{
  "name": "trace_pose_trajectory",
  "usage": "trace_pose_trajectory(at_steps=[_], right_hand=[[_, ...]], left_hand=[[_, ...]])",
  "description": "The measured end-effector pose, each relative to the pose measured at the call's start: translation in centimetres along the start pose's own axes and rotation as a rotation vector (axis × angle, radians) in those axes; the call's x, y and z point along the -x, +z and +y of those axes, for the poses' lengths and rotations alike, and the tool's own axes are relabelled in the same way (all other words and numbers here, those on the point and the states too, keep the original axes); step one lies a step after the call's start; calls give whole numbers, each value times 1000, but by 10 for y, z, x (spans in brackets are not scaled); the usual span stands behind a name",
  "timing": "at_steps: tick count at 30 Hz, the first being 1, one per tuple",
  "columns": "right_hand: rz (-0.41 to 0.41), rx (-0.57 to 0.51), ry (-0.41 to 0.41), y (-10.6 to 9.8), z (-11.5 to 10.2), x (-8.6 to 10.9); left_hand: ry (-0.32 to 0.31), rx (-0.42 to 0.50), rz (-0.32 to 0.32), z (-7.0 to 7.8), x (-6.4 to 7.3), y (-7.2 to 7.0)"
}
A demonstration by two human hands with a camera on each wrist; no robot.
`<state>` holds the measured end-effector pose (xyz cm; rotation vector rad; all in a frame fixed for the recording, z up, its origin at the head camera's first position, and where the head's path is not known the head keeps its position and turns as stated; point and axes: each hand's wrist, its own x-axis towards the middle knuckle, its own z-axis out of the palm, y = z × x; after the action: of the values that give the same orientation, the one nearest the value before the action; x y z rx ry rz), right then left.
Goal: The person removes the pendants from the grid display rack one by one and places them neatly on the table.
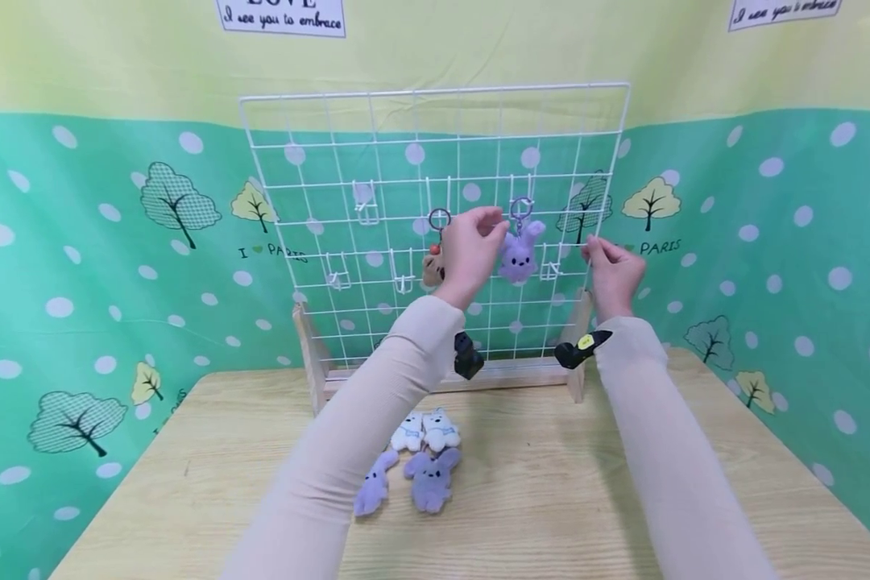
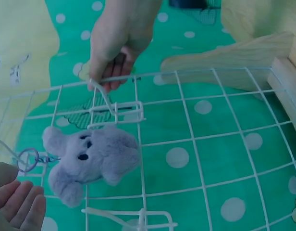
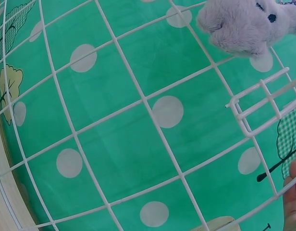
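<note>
A person in pale sleeves (image 1: pixel 362 443) reaches over a tabletop (image 1: pixel 536 467) toward a white wire grid (image 1: pixel 435 91). On the wood in front of the grid lie two lilac plush charms (image 1: pixel 431 481), one partly covered by the left sleeve; just behind them, nearer the grid, sit two white plush charms (image 1: pixel 441 432), side by side, probably kept there within easy reach.

The left hand (image 1: pixel 471 251) hovers before the grid's middle, thumb and fingers loosely bent, slightly parted and holding nothing, just beside the metal ring (image 1: pixel 521 208) of a purple rabbit plush (image 1: pixel 519 259). That rabbit hangs against the grid, right of its middle, face outward; the ring appears looped over a hook's prong, which would carry its weight. The right hand (image 1: pixel 615 278) pinches the grid's right edge between thumb and fingers, likely to steady the light frame.

A brown plush (image 1: pixel 432 269), half hidden by the left hand, hangs near the grid's middle. Other white hooks (image 1: pixel 549 271) cling to the grid's wires, prongs forward, presumably so rings cannot slide off. Wooden feet (image 1: pixel 308 346) prop the grid upright; behind it spreads a dotted green cloth (image 1: pixel 58 270).
</note>
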<state>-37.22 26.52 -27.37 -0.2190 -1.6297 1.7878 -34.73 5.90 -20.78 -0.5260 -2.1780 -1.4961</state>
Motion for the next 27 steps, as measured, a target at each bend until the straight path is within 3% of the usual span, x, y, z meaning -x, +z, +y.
trace_pose_trajectory(at_steps=[3,14,27], right_hand=[[5,13,0,0,1,1],[16,40,-28,0,1,0],[16,40,-18,0,1,0]], left_hand=[[-19,-13,43,1,-6,4],[-68,-72,98,10,-20,14],[-128,-8,86,17,-22,16]])
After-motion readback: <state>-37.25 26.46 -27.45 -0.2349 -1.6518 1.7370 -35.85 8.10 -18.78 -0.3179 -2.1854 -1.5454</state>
